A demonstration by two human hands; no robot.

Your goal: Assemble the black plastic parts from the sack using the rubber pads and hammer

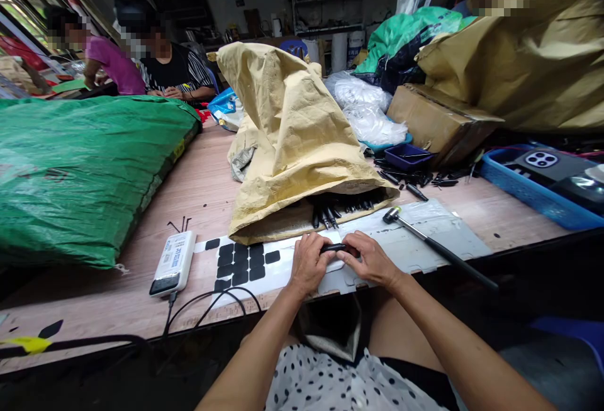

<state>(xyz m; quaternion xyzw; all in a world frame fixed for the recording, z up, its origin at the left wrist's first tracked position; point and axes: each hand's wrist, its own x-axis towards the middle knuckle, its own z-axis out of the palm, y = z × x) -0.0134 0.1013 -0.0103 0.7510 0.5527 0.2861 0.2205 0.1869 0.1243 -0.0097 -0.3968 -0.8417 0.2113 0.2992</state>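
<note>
Left hand (pixel 309 263) and right hand (pixel 370 261), fingers closed on either end, hold a slim black piece (pixel 333 247) above the table (pixel 210 168) near its front edge — a loose pinch could drop it. The hammer (pixel 443 250) overhangs that edge; a bump might tip it. The white device (pixel 175 263) carries lettering — too small to read. Beyond slumps a sack (pixel 302 128).

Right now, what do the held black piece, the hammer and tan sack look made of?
Black piece: perhaps plastic or coated metal, with a smooth sheen. Hammer: likely metal shaft, silvery and shiny; matte grip possibly rubber. Tan sack: perhaps paper or woven plastic; dull, stiffly creased.
</note>
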